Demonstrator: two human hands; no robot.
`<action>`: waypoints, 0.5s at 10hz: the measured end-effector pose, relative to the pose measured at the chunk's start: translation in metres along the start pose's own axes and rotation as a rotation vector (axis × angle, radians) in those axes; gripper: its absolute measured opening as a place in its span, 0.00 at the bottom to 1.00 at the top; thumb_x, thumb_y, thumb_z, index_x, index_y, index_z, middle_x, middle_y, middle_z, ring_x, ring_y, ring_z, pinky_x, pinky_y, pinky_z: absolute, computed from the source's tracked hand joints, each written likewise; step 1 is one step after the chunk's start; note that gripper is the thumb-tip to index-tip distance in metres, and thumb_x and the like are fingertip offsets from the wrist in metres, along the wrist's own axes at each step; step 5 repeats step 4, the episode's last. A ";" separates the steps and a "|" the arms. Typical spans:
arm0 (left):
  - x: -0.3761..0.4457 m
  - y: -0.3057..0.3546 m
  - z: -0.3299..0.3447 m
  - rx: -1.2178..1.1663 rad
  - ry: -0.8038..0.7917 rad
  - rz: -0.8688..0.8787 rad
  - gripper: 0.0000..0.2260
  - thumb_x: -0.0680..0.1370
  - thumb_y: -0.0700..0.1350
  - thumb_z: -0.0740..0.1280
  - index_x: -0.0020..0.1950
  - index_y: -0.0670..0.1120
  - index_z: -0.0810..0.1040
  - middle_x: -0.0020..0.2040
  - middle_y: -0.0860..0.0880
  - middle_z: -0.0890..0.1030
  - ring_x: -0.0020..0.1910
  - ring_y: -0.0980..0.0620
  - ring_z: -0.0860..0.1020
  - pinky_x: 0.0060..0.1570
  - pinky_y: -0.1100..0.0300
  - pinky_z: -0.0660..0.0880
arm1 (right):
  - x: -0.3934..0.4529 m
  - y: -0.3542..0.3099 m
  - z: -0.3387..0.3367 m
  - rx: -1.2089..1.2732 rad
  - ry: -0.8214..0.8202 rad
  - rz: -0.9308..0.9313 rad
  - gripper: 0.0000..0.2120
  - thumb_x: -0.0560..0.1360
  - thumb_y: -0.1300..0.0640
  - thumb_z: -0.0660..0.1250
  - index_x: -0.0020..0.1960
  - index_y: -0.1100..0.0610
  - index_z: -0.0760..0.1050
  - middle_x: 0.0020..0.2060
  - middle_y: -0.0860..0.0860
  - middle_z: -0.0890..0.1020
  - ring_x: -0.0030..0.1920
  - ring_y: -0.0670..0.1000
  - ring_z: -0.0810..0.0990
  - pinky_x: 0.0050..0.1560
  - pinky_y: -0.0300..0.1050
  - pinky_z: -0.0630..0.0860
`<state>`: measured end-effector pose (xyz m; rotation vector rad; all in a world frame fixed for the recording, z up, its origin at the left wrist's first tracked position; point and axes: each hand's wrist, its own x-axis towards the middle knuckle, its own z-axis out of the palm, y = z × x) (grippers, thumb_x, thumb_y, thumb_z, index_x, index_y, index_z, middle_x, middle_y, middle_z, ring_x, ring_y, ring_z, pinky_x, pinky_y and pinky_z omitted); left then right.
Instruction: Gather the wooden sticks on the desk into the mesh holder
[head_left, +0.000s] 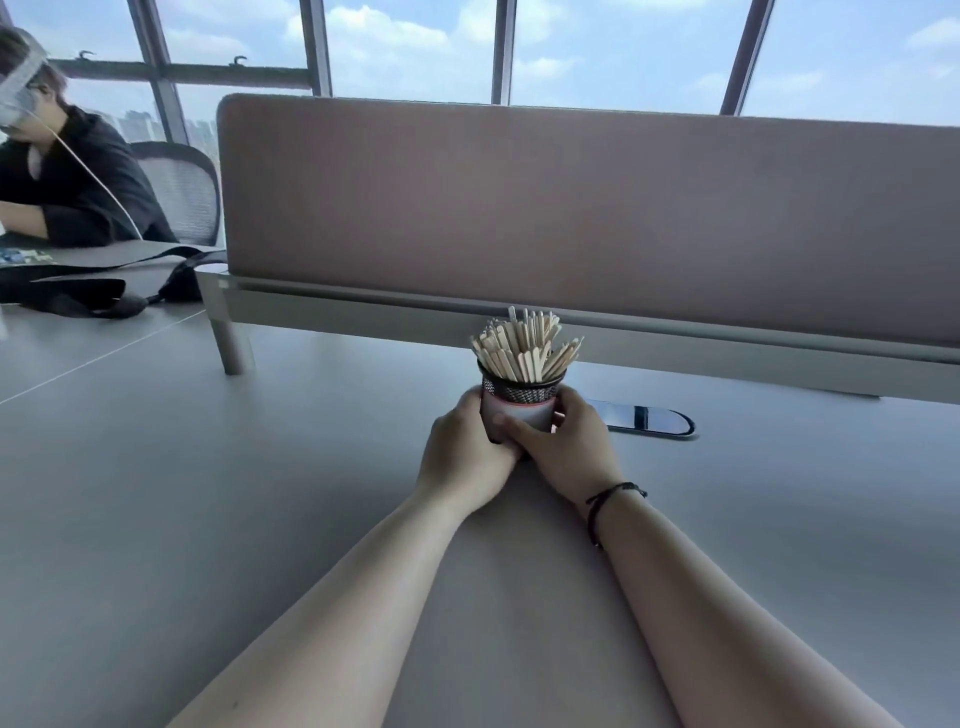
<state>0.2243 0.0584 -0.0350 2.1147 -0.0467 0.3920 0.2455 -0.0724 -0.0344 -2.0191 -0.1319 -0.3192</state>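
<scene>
At the middle of the grey desk, the left hand curls round the mesh holder, fingers pressed to its pale band; wooden sticks stand packed in it, fanned above the rim; the right hand wraps the other side, thumb across the front. No loose sticks show, so gathering seems finished; next comes letting go without tipping it. Just right lies a dark oval cable cover, possibly glossy; behind stands the pink divider.
</scene>
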 end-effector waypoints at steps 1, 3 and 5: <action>0.002 -0.001 0.002 0.013 -0.013 0.013 0.20 0.73 0.46 0.69 0.65 0.52 0.75 0.56 0.51 0.84 0.55 0.48 0.80 0.45 0.61 0.71 | 0.002 0.003 0.000 0.003 -0.006 0.003 0.32 0.56 0.34 0.73 0.55 0.48 0.76 0.49 0.42 0.84 0.50 0.44 0.81 0.52 0.48 0.79; -0.003 0.001 0.001 0.062 0.007 0.002 0.18 0.72 0.46 0.69 0.63 0.50 0.76 0.56 0.49 0.84 0.57 0.44 0.80 0.47 0.57 0.74 | -0.009 -0.007 -0.003 -0.061 -0.002 0.012 0.26 0.62 0.40 0.77 0.55 0.49 0.75 0.48 0.43 0.82 0.50 0.47 0.81 0.49 0.45 0.76; -0.015 0.007 0.000 0.126 0.025 -0.032 0.21 0.75 0.46 0.67 0.67 0.44 0.71 0.64 0.45 0.80 0.63 0.41 0.76 0.50 0.56 0.70 | -0.026 -0.013 -0.012 -0.102 -0.038 0.038 0.31 0.68 0.41 0.75 0.64 0.53 0.70 0.56 0.46 0.79 0.58 0.49 0.78 0.52 0.43 0.71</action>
